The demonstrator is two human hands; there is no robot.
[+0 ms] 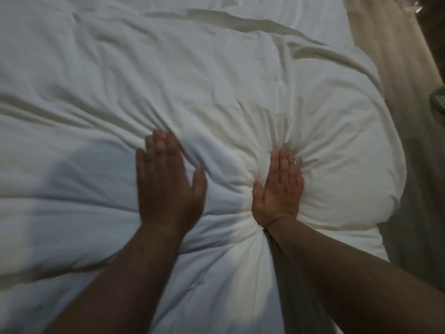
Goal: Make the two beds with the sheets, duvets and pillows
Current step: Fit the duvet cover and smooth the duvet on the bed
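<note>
One big white duvet (168,68) lies under both hands and fills most of the view. It is soft and puffy, with lots of creases. It spreads far to the left of the hands and far ahead of them. To the right of the right hand it puffs up into a round lump, and its edge ends just past that lump. Far ahead of the hands there is a long fold, and past it some flatter white cloth (289,8). I cannot tell if that is a sheet.

A strip of light brown floor (397,68) runs along the right side, well apart from the right hand.

Both bare arms reach forward from the bottom.

The left hand (166,186) lies flat on the duvet. Its fingers are straight and close together, and its thumb sticks out to the right. It looks a bit blurry. The cloth bunches up at its fingertips.

The right hand (279,189) is near the left one, with a hump of duvet between them. Its fingers are straight and close together too. It presses deep down and makes a dent. Creases fan out from the dent like a star.

A small green thing (439,100) peeks in at the far right edge, on the floor. I cannot tell what it is.
</note>
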